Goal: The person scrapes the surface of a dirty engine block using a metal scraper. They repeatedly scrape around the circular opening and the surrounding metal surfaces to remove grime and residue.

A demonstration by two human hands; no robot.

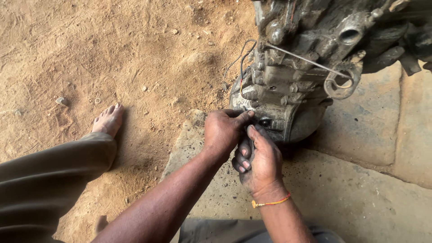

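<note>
A greasy grey metal engine block rests on a stone slab at the upper right. My left hand presses its fingertips against the engine's lower round cover. Right beside it, my right hand is curled tight around a dark tool handle, its thumb up against the same spot on the cover. The tool's working end is hidden by my fingers. Both hands are black with grease, and an orange thread sits on my right wrist.
Thin wires dangle from the engine's left side. A bent metal rod crosses its front to a ring bracket. Sandy ground with pebbles lies to the left, where my bare foot and trouser leg rest.
</note>
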